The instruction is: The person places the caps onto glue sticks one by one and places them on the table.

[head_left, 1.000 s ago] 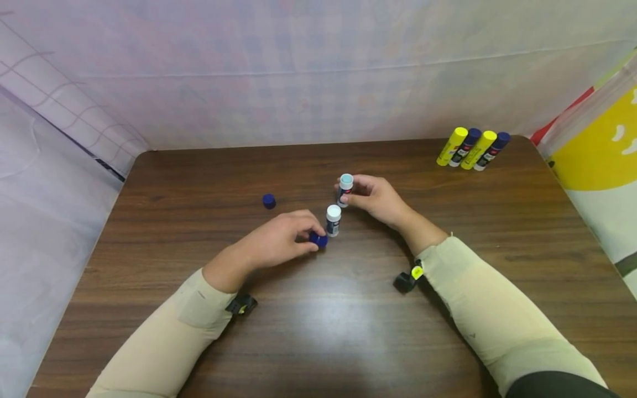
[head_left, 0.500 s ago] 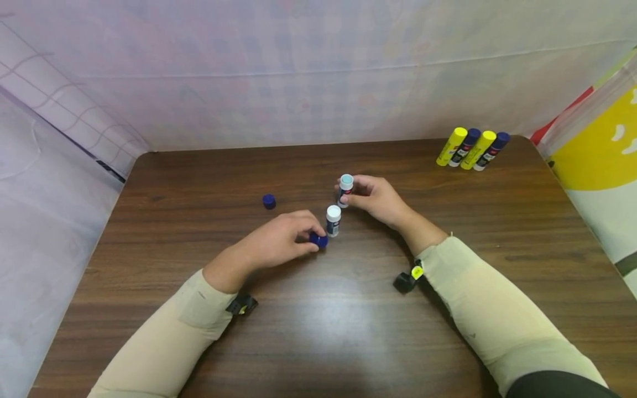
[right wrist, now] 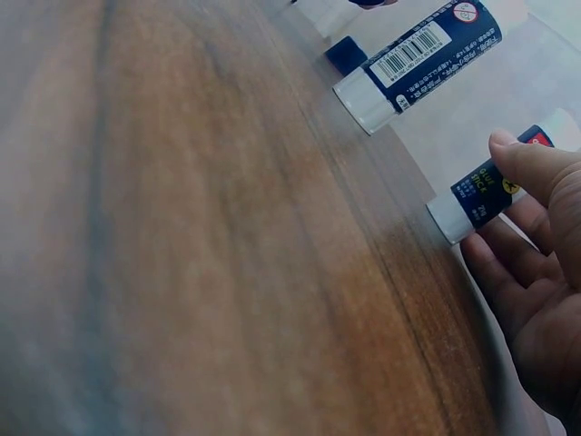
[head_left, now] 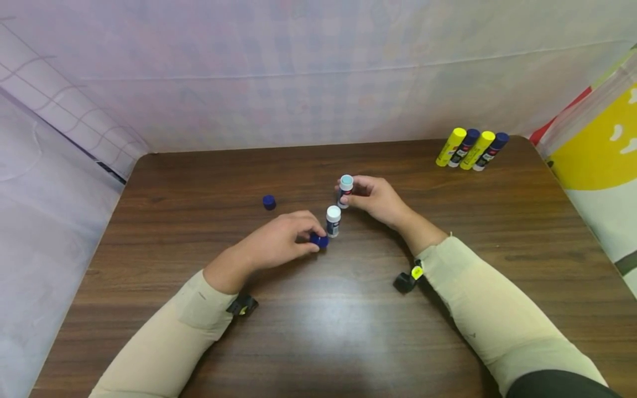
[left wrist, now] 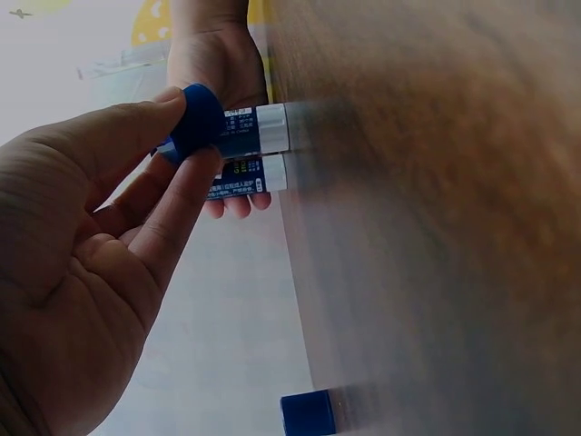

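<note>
Between thumb and fingers my left hand [head_left: 278, 237] pinches a blue cap [head_left: 319, 240], seen larger in the left wrist view as a dark blue cap [left wrist: 197, 120]. Just right of it an uncapped glue stick [head_left: 333, 221] with a white top stands upright on the table. Behind that one, my right hand [head_left: 375, 200] grips a second uncapped glue stick [head_left: 345, 190], its pale blue glue showing at the top. The label of this stick [right wrist: 486, 193] reads "glue stick" in the right wrist view, and its white base meets the table. A second blue cap [head_left: 269, 202] sits to the left.
Several capped glue sticks [head_left: 471, 149], yellow and dark blue, stand in a row at the table's back right. A pale curtain [head_left: 298, 83] hangs along the back edge of the brown wooden table [head_left: 318, 342].
</note>
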Motion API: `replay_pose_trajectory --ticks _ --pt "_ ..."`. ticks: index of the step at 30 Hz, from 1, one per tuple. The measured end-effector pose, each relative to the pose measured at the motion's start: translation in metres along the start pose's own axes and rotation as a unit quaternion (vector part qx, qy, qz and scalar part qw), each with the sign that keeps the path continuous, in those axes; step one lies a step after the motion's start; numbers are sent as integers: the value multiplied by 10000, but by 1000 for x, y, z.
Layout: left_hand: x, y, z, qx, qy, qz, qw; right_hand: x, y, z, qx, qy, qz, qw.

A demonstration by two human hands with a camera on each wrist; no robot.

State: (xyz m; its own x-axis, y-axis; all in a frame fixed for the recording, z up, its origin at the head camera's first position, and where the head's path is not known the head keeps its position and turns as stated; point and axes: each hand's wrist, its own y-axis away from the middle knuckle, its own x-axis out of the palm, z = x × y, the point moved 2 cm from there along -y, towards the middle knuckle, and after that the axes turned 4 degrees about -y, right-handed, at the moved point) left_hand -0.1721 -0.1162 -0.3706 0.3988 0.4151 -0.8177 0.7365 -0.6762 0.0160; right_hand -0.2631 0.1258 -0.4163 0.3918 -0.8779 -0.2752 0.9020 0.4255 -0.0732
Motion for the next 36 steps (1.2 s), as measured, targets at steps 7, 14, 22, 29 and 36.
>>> replay_pose_trajectory --ticks 7,14,22,29,36 --pt "1 0 -1 -72 61 47 9999 0 2 -1 97 -16 -27 9999" --pt "0 0 -1 -44 41 -24 10000 -1 3 0 26 25 -54 10000" --pt "-1 1 -2 -33 36 -29 10000 -2 4 5 -14 75 -112 9999" --pt "-1 1 -3 16 47 -76 10000 -1 5 7 -74 149 -144 9998" --pt "-4 1 -3 -30 85 -55 9999 -1 5 8 -155 183 -180 9996"
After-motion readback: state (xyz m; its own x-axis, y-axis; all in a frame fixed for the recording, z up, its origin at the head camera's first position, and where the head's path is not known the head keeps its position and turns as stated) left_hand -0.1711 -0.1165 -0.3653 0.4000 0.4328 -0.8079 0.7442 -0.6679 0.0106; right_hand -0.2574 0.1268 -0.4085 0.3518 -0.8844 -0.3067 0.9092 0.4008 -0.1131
